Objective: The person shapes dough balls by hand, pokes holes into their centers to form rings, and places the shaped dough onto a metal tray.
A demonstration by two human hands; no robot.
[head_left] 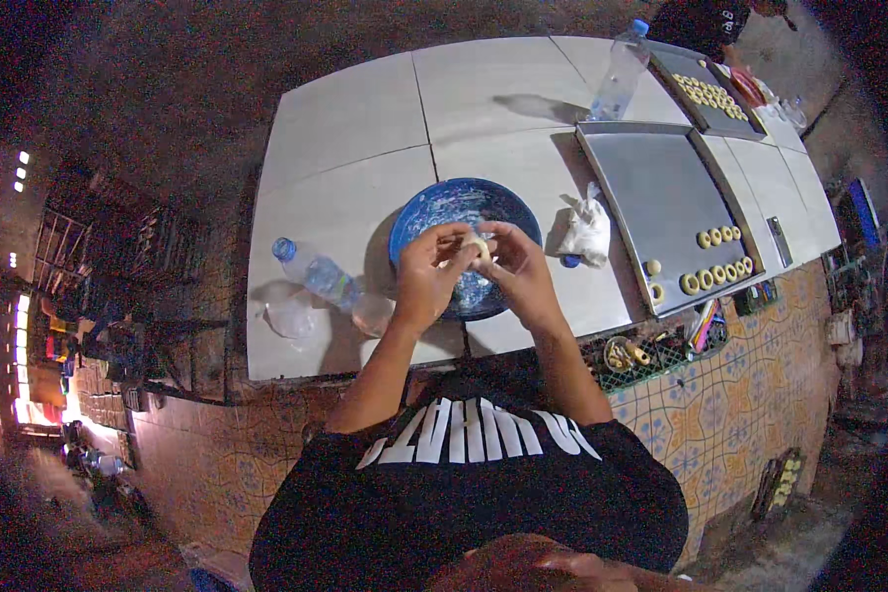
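Observation:
Over a blue bowl [434, 209] on the white tiled counter, my left hand [426, 274] and my right hand [519, 268] meet around a small pale piece of dough [478, 247]. Both hands pinch it between their fingertips. The bowl's inside is smeared with white. To the right lies a metal tray [651, 192] with several small dough rings [720, 237] along its near right edge.
A plastic water bottle [316, 274] lies on its side left of the bowl, beside a clear plastic bag [288, 318]. A white crumpled bag [587, 229] sits between bowl and tray. An upright bottle [620, 71] and a second tray of rings [708, 94] stand farther back, near another person [705, 20].

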